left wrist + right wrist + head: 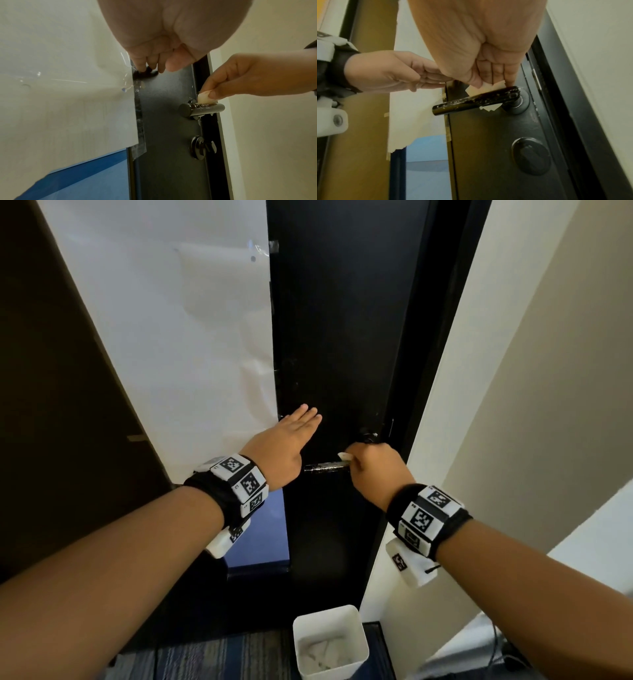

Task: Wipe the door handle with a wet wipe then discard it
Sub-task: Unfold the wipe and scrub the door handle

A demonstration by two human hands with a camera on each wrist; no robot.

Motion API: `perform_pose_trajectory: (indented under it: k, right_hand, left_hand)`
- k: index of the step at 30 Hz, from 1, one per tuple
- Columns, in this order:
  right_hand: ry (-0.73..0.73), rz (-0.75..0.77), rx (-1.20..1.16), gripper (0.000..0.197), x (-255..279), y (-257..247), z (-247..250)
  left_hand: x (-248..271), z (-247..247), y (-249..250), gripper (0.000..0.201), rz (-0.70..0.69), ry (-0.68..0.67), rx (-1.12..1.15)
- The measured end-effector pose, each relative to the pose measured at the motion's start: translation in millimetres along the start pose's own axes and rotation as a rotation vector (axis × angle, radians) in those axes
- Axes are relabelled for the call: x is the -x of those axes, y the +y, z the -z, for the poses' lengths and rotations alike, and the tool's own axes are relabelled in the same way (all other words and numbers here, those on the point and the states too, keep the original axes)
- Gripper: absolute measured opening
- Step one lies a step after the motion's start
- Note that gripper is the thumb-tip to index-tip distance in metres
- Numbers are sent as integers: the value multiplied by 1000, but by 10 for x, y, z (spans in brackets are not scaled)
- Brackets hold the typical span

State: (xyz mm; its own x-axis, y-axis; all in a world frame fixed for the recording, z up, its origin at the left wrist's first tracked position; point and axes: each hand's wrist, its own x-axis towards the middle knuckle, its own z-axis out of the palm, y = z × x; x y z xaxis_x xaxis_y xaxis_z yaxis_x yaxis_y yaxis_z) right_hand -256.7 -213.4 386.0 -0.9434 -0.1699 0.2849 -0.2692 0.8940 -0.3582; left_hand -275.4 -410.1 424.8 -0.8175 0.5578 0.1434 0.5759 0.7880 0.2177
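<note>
Wiping underway: right hand (375, 467) pinches wet wipe (485, 86) on door handle (476, 101); left hand (291, 436), fingers straight together, braces door (342, 337). Remaining: discard, bin (330, 642) below.

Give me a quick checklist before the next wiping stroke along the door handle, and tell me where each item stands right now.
1. Wet wipe pinched in the right hand: ok.
2. Wipe touching the door handle: ok, near its pivot end.
3. Left hand flat against the door, steadying it: ok.
4. Handle's free end unobstructed for the stroke: ok.
5. Handle clean: not ok, pale specks show along it.
6. Bin on the floor below for discarding: ok.
</note>
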Motion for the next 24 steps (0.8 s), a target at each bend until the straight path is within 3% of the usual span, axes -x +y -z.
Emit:
perform_pose_trajectory:
  k: [4,17,24]
  right_hand:
    - [32,-22,-2,21,12,-166,-101]
    - [31,137,-93,26,-26,-673,-461]
    - [41,354,-115,28,277,-544,-601]
  left_hand:
    - [75,6,-59,71,33,16,17]
    - [187,44,-171,74,35,35,11]
    - [178,30,-150,75,42,63,35]
